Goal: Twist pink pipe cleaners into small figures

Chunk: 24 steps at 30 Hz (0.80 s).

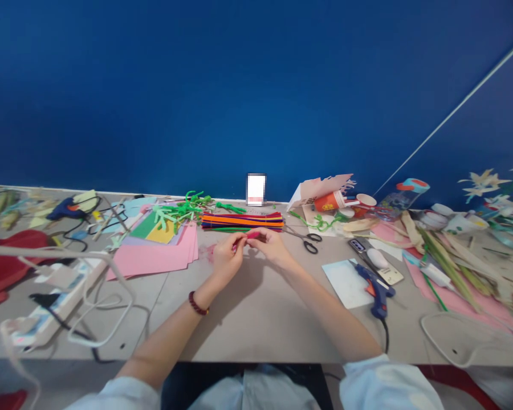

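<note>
Both my hands meet over the middle of the table, fingertips pinched on a small crimson-pink piece that looks like pipe cleaner (253, 234). My left hand (228, 254) is closed on its left part, and my right hand (272, 247) grips the right end between thumb and fingers. The fingers cover much of the piece. Just behind them lies a bundle of coloured pipe cleaners (241, 220), with orange, red, purple and green showing. Pinkish bits (207, 252) are scattered on the tabletop left of my left hand. Black-handled scissors (310, 242) lie to the right.
Pink paper sheets (154, 259) and green twisted pipe cleaners (192, 204) lie left. A phone-like screen (256, 189) stands against the blue wall. On the right are a blue glue gun (380, 293), white card (344, 285) and red paper cups (329, 201). A power strip (64, 302) with cables sits front left.
</note>
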Each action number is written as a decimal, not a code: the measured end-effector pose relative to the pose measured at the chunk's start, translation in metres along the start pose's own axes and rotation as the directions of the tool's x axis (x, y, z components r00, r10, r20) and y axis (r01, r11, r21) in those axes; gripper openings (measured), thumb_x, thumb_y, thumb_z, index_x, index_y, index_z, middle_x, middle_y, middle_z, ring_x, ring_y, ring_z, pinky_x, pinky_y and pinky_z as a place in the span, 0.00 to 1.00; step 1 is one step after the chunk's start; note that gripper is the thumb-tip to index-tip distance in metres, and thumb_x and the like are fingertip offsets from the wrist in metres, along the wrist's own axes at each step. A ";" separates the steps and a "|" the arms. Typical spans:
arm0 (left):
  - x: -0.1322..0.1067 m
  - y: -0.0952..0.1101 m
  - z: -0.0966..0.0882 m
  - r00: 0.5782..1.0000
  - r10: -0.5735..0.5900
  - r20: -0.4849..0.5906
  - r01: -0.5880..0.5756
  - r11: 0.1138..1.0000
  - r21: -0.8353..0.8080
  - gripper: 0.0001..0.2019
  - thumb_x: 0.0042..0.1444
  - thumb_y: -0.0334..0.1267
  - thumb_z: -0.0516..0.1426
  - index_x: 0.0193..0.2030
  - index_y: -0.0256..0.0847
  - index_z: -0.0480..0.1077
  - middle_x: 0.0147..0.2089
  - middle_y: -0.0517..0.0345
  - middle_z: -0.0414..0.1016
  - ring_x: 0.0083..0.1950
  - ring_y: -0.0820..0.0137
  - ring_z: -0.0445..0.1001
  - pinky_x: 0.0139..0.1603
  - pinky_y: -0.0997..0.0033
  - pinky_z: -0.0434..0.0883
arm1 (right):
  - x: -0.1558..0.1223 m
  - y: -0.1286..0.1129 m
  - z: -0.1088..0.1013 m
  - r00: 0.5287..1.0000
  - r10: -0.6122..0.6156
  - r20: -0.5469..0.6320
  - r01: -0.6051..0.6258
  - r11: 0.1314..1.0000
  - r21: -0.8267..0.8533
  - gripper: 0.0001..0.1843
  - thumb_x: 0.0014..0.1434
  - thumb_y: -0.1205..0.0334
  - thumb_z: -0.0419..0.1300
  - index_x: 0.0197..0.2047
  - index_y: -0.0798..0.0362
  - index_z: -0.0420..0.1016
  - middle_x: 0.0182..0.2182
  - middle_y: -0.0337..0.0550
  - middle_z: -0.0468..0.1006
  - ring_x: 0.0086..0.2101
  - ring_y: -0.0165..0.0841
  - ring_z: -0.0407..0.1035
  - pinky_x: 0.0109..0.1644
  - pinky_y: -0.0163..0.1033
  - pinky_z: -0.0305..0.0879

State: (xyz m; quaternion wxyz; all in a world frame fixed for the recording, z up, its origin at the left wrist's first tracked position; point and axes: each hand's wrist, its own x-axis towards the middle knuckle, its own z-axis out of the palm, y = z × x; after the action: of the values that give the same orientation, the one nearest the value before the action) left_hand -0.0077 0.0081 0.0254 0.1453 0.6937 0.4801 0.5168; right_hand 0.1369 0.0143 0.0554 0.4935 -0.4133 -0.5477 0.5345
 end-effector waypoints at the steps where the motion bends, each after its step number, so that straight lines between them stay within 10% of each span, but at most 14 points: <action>1: 0.001 0.001 0.000 0.998 -0.054 0.030 0.056 0.997 -0.058 0.08 0.59 0.39 0.52 0.37 0.41 0.71 0.32 0.57 0.77 0.32 0.71 0.75 0.35 0.73 0.69 | 0.001 0.002 0.000 0.998 -0.057 -0.011 0.056 0.996 -0.070 0.06 0.49 0.62 0.62 0.33 0.53 0.74 0.30 0.41 0.77 0.30 0.32 0.71 0.37 0.39 0.68; 7: 0.012 0.005 -0.004 0.942 -0.225 0.250 0.308 0.876 -0.371 0.12 0.56 0.45 0.54 0.31 0.39 0.68 0.22 0.62 0.69 0.24 0.74 0.69 0.27 0.75 0.66 | 0.004 0.002 -0.010 0.869 -0.474 0.139 0.481 0.746 -0.461 0.09 0.56 0.66 0.55 0.34 0.50 0.77 0.35 0.45 0.78 0.39 0.36 0.70 0.46 0.43 0.65; 15: 0.022 0.001 -0.016 0.761 -0.227 0.608 0.587 0.640 -0.496 0.15 0.51 0.48 0.59 0.30 0.36 0.68 0.22 0.58 0.71 0.20 0.77 0.65 0.18 0.78 0.57 | 0.001 -0.017 -0.018 0.943 -0.276 0.187 0.330 0.856 -0.398 0.07 0.55 0.63 0.57 0.32 0.50 0.77 0.33 0.43 0.78 0.36 0.35 0.71 0.43 0.41 0.65; 24: 0.011 -0.006 0.001 0.968 -0.180 0.175 0.217 0.949 -0.227 0.11 0.53 0.43 0.58 0.39 0.39 0.71 0.37 0.54 0.76 0.34 0.70 0.74 0.32 0.73 0.69 | 0.005 0.000 -0.008 0.993 0.072 -0.099 -0.074 0.997 -0.022 0.09 0.44 0.58 0.64 0.27 0.54 0.73 0.22 0.37 0.73 0.24 0.28 0.66 0.32 0.36 0.65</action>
State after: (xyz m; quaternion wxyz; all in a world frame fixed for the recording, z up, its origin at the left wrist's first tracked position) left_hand -0.0100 0.0203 0.0277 0.3171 0.6561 0.4678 0.5001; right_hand 0.1434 0.0207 0.0552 0.4947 -0.4650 -0.5141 0.5242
